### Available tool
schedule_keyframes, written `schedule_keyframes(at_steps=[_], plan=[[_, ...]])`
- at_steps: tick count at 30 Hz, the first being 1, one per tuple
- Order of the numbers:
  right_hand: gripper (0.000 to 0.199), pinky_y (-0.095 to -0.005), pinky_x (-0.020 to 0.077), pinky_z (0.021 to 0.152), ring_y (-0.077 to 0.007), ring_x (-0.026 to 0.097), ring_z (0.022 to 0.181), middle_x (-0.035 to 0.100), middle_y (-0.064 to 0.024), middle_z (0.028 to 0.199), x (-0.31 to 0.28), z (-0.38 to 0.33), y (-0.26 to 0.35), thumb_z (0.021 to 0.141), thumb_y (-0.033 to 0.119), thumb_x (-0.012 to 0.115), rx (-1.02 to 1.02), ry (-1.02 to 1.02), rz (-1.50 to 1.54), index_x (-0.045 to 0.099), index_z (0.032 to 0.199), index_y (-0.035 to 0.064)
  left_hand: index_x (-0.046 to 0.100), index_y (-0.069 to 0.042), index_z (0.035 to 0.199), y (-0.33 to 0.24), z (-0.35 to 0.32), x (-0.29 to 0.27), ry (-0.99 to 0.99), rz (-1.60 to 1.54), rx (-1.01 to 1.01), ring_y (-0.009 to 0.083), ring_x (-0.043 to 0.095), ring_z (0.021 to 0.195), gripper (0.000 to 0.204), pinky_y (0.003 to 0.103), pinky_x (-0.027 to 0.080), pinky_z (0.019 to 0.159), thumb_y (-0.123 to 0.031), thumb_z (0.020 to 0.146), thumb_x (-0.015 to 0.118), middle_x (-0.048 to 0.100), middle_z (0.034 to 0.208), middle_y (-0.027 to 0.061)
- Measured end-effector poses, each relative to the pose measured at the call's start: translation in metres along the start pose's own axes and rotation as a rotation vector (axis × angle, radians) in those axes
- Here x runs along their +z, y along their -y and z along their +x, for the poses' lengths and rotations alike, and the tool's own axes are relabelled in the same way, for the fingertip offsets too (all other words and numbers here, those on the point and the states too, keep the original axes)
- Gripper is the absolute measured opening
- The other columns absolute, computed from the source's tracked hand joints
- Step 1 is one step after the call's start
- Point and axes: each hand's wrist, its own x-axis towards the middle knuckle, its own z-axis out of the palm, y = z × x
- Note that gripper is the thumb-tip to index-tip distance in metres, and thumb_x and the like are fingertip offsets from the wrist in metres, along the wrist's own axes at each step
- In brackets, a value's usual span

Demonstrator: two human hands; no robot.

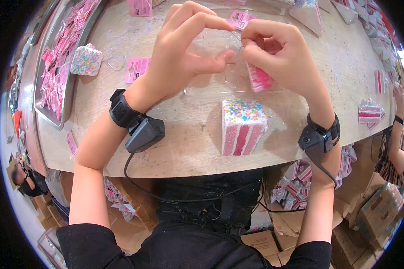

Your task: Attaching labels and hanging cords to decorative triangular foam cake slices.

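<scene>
My left hand [184, 42] is raised over the table with its thumb and index finger curved wide apart. Close by on its right, my right hand [274, 47] pinches a thin clear cord [238, 42], which bends between the two hands. A pink tag [259, 80] shows just below the right fingers; whether it hangs from the cord I cannot tell. Beyond the hands lies another pink tag [241, 19]. Nearer to me stands a toy cake slice [242, 130], with pink and white layered sides and a sprinkle-covered top.
A metal tray [69, 96] of pink tags stands at the left, beside a sprinkled cake piece [86, 59]. One pink tag [137, 70] lies by my left wrist. More cake slices [369, 113] sit at the right. Boxes of wrapped slices [296, 181] are below the edge. A co-worker's arm [397, 130] shows far right.
</scene>
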Motion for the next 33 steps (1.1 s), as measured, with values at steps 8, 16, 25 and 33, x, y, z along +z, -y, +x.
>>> schedule_keyframes(at_steps=[8,16,25,33], plan=[[0.011,-0.0180,0.0416,0.056,-0.0004,0.046,0.063,0.052,0.0038,0.069,0.003,0.003,-0.005,0.086,0.007,0.060,0.016,-0.070,0.250,0.059,0.083,-0.0033,0.066,-0.007,0.104,0.011,-0.005,0.003,-0.063,0.005,-0.019,0.0201,0.059,0.092,0.047,0.030,0.046,0.075,-0.009,0.060,0.083,0.063,0.098,0.0053],[0.015,-0.0187,0.0471,0.061,-0.0027,0.056,0.071,0.063,-0.0002,0.082,-0.001,0.002,-0.002,0.090,0.005,0.058,0.036,-0.059,0.340,0.063,0.098,-0.0065,0.062,-0.010,0.111,0.003,0.000,0.002,-0.057,0.011,-0.058,0.0176,0.059,0.094,0.050,0.029,0.045,0.073,-0.013,0.065,0.082,0.066,0.101,0.0040],[0.015,-0.0187,0.0461,0.061,-0.0032,0.057,0.071,0.063,-0.0007,0.080,-0.005,0.001,0.002,0.090,0.005,0.056,0.072,-0.018,0.335,0.064,0.096,-0.0059,0.060,-0.011,0.121,-0.002,0.000,0.006,-0.141,-0.165,-0.140,0.0181,0.059,0.095,0.055,0.028,0.045,0.070,-0.011,0.070,0.079,0.065,0.105,0.0051],[0.011,-0.0183,0.0412,0.055,-0.0007,0.050,0.065,0.056,0.0034,0.073,0.000,-0.001,0.001,0.087,0.005,0.056,0.084,0.013,0.371,0.063,0.088,-0.0034,0.066,-0.011,0.113,0.000,0.000,0.002,-0.082,-0.057,0.004,0.0184,0.057,0.095,0.045,0.028,0.047,0.067,-0.006,0.069,0.076,0.064,0.111,0.0055]])
